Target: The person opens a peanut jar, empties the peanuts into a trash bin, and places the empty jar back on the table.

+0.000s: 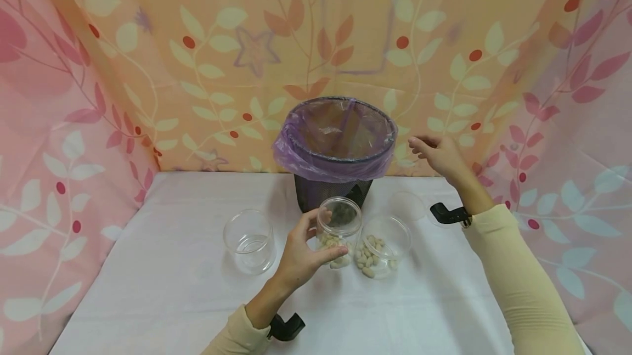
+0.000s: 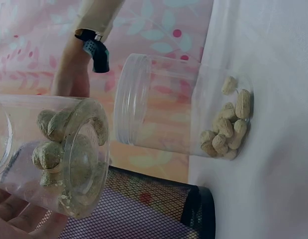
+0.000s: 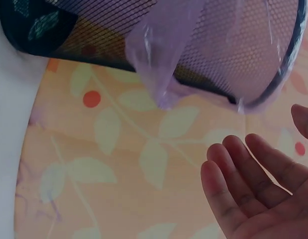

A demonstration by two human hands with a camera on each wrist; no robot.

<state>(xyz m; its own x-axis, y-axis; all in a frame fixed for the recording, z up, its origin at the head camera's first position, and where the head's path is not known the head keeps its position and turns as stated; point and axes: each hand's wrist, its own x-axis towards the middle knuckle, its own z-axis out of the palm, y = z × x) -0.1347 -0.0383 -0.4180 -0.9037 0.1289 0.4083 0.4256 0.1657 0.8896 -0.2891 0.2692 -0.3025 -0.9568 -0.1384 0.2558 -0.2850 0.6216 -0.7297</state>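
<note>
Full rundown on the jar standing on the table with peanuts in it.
The standing jar is clear, colourless and round, apparently plastic, with straight walls and a ridged rim. It stands upright on the white tablecloth, right of the jar held in the left hand. Unshelled peanuts lie in its lower part; the upper part is empty. Neither hand touches it. Whether a clear lid is on, I can't tell.

Glossy plastic jar (image 1: 339, 230), rough peanuts (image 2: 49, 155)
</note>
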